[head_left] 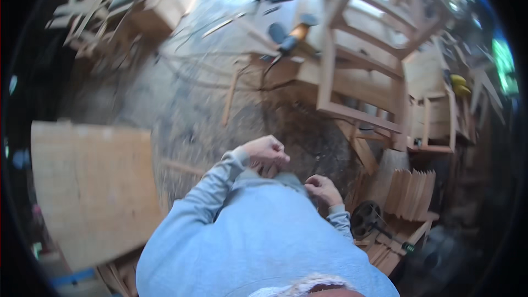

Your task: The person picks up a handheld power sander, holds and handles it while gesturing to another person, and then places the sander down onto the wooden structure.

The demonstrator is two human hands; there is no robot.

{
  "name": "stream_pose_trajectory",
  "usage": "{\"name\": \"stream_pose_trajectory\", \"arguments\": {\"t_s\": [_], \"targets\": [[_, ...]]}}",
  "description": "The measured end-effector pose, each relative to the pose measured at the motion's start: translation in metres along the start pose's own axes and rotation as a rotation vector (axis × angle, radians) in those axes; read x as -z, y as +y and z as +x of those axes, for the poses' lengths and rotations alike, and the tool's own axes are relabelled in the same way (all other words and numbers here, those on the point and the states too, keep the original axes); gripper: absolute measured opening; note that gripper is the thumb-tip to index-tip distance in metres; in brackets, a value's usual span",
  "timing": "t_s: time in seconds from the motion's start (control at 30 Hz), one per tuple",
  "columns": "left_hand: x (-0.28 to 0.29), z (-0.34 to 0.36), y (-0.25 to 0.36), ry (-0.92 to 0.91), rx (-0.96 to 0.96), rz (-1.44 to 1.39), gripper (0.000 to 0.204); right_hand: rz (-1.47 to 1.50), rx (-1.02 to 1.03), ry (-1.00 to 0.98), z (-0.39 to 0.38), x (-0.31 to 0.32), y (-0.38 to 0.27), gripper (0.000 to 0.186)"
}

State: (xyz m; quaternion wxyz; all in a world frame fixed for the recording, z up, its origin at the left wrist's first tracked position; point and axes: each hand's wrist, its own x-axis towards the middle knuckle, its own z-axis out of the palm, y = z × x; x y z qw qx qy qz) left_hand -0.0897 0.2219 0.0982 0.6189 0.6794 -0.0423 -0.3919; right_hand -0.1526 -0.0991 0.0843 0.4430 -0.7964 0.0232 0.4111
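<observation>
My left hand (267, 149) is in front of my body, its fingers curled into a loose fist, and no object shows in it. Lower and to the right, my right hand (324, 188) sits beside the hem of my light blue sweatshirt (258, 231). Its fingers are bent together, and blur hides whether anything is between them. Below both hands are my feet and the worn, stained floor (192, 104).
A pale wooden panel (96, 187) stands at left. At right are a wooden chair frame (360, 60), a spoked wheel (366, 217) and stacked wooden pieces (410, 192). An orange and black power tool (294, 38) lies ahead, near a loose wooden strip (231, 99) and a trailing cord.
</observation>
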Motion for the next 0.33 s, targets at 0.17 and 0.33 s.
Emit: {"name": "stream_pose_trajectory", "arguments": {"t_s": [0.17, 0.33], "targets": [[0.009, -0.052, -0.071, 0.342, 0.223, 0.265, 0.036, -0.251, -0.034, -0.043, 0.04, 0.027, -0.023, 0.034], [0.039, -0.104, -0.183, 0.666, 0.255, 0.113, 0.03, -0.339, 0.081, -0.067, 0.085, 0.021, -0.086, 0.035]]}}
